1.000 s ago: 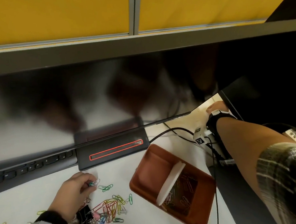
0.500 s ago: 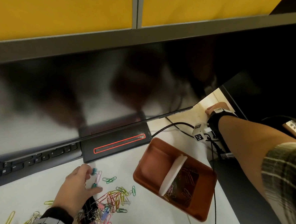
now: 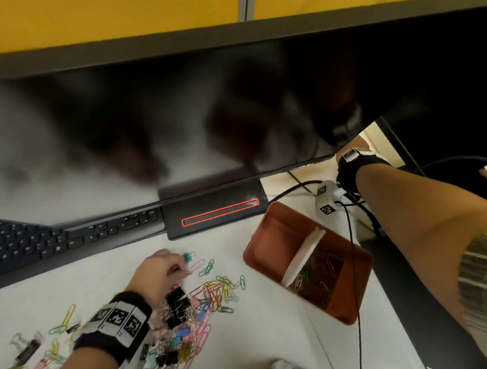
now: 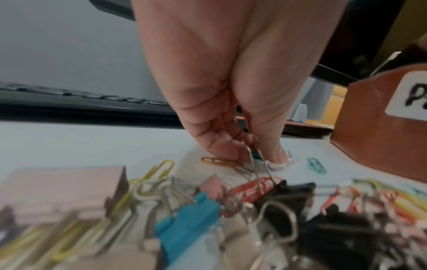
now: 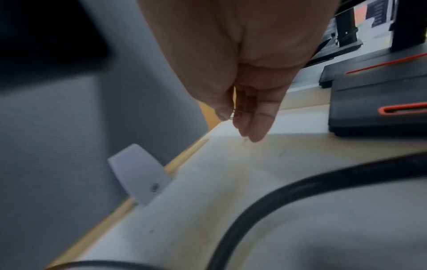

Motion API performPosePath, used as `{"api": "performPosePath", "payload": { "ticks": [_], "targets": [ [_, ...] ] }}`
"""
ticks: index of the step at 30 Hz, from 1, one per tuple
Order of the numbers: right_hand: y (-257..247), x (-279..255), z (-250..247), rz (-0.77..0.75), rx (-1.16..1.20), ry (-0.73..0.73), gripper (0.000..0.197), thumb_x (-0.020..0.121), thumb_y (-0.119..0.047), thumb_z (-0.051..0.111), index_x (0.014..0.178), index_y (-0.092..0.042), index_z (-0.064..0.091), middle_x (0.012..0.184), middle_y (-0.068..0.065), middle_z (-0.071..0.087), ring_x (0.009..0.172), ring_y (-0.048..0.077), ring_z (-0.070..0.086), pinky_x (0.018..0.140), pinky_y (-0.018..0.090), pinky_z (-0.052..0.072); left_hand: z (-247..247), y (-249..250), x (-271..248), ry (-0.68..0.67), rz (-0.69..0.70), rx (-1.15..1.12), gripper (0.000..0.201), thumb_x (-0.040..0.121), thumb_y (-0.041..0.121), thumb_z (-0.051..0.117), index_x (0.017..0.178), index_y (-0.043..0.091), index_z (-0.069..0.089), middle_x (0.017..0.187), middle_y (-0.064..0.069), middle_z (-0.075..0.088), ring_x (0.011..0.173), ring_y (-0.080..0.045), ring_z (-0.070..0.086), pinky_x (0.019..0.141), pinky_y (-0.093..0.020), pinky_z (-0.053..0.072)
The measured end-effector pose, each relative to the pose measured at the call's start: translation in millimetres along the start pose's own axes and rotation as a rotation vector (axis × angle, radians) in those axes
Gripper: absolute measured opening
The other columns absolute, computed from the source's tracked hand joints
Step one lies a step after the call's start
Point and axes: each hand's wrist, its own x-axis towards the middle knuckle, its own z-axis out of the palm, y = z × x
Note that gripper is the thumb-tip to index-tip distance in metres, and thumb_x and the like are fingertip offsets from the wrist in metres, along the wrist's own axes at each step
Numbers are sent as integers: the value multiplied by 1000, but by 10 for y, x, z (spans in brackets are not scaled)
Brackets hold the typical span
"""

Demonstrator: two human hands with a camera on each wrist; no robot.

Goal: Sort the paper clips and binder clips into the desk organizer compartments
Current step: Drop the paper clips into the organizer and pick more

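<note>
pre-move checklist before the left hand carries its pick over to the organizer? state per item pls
1. Left hand has a grip: ok, fingertips pinch the wire handles of a small teal binder clip.
2. Pick free of the clip pile: cannot tell; in the left wrist view the wires run close to a black binder clip.
3. Organizer within reach: ok, it sits on the desk just right of the pile.
4. Target compartment: ok, the far one looks empty; the near one holds paper clips.
5. Right hand out of the path: ok, it is behind the organizer, near the monitor's edge.
6. Right hand's load: cannot tell; something thin shows between its fingers.
</note>
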Motion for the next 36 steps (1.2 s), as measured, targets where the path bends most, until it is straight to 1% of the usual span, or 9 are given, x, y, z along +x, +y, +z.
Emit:
{"api": "performPosePath", "payload": {
  "ticks": [3,6,8,14,16,21,27,31,36],
  "targets": [
    [-116,-142,-20,-1,267,25,45,94,-19,45,137,-29,36,137,6,47,118,28,53,92,33,50,-87,-7,-100,111,20,-42,18,78,14,71,70,27,61,78,4,56,71,-10,54,64,-13,35],
    [-62,-301,-34,-113,-51,67,40,89,-29,54,124,-10,52,122,11,54,116,26,52,99,32,46,-181,-62,-250,240,-13,-49,13,78,16,70,74,23,61,79,0,58,67,-9,52,61,-12,34],
    [-24,-438,25,-199,-218,144,35,80,-31,65,107,-11,60,112,9,57,112,30,53,99,34,45,-218,-114,-389,328,-62,-77,11,79,16,69,79,20,58,78,-1,59,67,-14,55,60,-19,35],
    [-155,-905,-62,-209,246,251,32,90,-8,45,122,-5,44,127,19,51,112,35,53,74,31,48,-172,-375,-666,413,-214,-54,11,81,18,66,83,14,56,91,-9,59,86,-30,57,74,-32,41],
    [-175,-1061,-77,-211,312,250,18,88,-7,48,105,-14,47,123,19,54,110,34,56,85,38,52,-114,-422,-697,442,-155,83,13,79,19,68,91,17,63,104,-9,55,97,-32,52,84,-40,44],
    [-450,-1614,-46,-299,460,177,30,89,-7,54,66,-24,44,85,4,59,93,30,63,74,42,56,30,-406,-537,149,125,315,51,79,35,67,126,25,50,130,3,50,116,-22,48,99,-42,40],
    [-454,-2371,304,-735,276,13,15,78,-12,71,70,-18,60,63,-9,57,59,3,59,61,23,52,73,-321,-359,5,149,195,48,79,29,68,125,20,53,119,0,53,107,-18,52,97,-35,42],
    [-215,-2787,878,-953,-202,-311,5,81,-13,66,79,-11,70,105,5,62,98,18,58,93,32,45,72,-388,-330,-39,177,122,45,72,21,75,115,16,60,102,7,49,94,-8,46,93,-18,35],
    [129,-2857,1399,-887,-575,-473,13,82,-19,61,88,-15,72,150,4,27,133,26,33,106,43,36,58,-438,-369,-10,172,33,26,73,12,74,98,15,66,88,3,55,77,-11,50,63,-1,33]
  ]
}}
